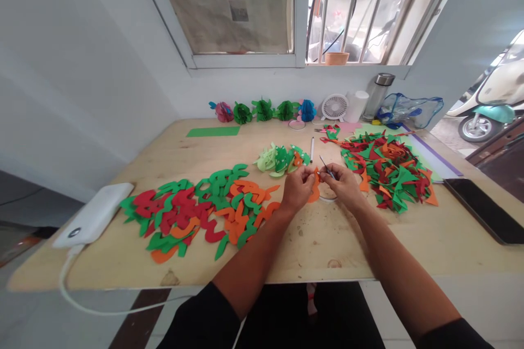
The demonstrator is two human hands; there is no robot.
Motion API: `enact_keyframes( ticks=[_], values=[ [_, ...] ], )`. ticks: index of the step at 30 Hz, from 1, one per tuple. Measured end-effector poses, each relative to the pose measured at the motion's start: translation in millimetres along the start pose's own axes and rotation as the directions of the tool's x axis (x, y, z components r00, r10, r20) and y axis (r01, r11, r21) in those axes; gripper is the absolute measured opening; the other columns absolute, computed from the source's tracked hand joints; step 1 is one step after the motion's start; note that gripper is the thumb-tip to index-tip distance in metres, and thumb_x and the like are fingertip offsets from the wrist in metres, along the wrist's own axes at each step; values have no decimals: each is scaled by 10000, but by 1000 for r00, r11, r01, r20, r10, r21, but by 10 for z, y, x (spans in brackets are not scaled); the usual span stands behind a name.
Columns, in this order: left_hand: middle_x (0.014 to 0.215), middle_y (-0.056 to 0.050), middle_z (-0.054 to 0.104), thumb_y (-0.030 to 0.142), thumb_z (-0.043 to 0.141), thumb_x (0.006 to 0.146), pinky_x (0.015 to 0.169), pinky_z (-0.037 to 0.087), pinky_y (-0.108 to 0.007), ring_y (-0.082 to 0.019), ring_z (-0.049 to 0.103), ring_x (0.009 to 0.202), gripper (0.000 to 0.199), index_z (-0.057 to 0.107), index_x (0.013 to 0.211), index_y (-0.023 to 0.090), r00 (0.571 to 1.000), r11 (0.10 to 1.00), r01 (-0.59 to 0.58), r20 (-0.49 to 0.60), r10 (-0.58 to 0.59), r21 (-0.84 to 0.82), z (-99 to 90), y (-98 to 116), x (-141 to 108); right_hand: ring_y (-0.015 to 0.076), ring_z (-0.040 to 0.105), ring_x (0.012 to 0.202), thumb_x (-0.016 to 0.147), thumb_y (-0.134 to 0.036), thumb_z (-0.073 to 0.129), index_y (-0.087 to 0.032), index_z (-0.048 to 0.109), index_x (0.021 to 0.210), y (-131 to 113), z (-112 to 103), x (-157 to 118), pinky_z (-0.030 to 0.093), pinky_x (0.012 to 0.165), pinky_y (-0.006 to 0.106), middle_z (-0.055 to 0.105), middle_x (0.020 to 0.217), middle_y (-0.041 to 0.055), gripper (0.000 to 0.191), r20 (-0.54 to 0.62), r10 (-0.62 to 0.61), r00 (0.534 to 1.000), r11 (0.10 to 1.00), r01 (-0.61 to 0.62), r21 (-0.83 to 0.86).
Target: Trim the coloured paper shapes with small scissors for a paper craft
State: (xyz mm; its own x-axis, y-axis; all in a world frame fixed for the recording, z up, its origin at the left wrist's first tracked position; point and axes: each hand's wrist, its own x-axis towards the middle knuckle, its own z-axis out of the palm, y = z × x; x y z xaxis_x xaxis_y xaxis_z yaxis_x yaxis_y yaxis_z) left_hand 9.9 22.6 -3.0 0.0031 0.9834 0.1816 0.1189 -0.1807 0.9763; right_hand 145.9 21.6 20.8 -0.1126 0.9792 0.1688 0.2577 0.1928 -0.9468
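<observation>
My left hand (299, 185) pinches the top of an orange paper cutout (314, 192) at the middle of the table. Close beside it, my right hand (340, 182) is closed on a thin pointed tool (326, 166) whose dark tip sticks out to the upper left; its exact kind is unclear. A tiny white bit shows between the fingertips of both hands. Under the right hand lies a round white ring, perhaps a tape roll (327, 199), partly covered. Just beyond the left hand sit light and dark green paper pieces (282, 159) dotted with white bits, and a white pen (311, 149).
Curvy red, green and orange cutouts (192, 210) spread at left; a scrap heap (391, 169) rises at right. A power bank (94, 215) and a phone (487, 210) flank them. Along the wall stand paper ornaments (262, 109), a fan (334, 107) and a bottle (379, 95).
</observation>
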Motion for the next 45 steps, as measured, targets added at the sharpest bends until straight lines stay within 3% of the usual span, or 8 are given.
enact_keyframes(
  ticks=[6,18,23,28,34,45],
  values=[
    [639,-1,631,210,532,735,542,388,-206,-120,563,574,75,603,723,191,997,984,-78,-6,80,158,-19,-16,-10,112,418,528,738,-332,549,-185,575,692,86,-13,24,322,509,244,506,561,-26,156,7,-63,998,988,64,-144],
    [611,-7,609,197,515,756,539,343,-235,-144,541,543,92,604,729,198,993,898,-114,38,108,424,-27,43,-24,104,376,513,745,-315,538,-174,563,702,99,-9,11,284,494,234,448,544,-37,150,29,-81,996,963,86,-255],
    [621,-20,619,188,566,730,559,373,-246,-162,569,571,51,609,711,208,992,914,-126,20,128,387,-25,36,-32,107,397,517,746,-310,538,-178,559,699,103,-13,6,299,497,231,476,555,-28,142,43,-91,995,949,99,-299],
    [623,-32,620,207,624,686,585,392,-254,-187,594,629,36,599,662,215,999,958,-22,-20,29,286,-24,37,-30,107,395,508,748,-310,528,-180,564,703,114,-15,9,294,490,228,481,538,-25,142,36,-114,993,927,119,-356],
    [624,-32,617,202,643,667,615,405,-263,-199,606,666,57,592,647,220,1000,971,0,-12,3,239,-25,43,-28,110,395,516,759,-330,517,-184,556,699,127,-11,12,296,490,227,489,541,-20,162,32,-137,990,915,139,-378],
    [603,-23,600,227,624,686,609,394,-259,-186,588,641,46,593,652,220,999,964,-42,-4,45,262,-30,17,-23,112,405,519,747,-297,518,-187,544,685,114,-9,3,303,500,228,483,543,-26,129,34,-124,992,920,128,-370]
  ],
)
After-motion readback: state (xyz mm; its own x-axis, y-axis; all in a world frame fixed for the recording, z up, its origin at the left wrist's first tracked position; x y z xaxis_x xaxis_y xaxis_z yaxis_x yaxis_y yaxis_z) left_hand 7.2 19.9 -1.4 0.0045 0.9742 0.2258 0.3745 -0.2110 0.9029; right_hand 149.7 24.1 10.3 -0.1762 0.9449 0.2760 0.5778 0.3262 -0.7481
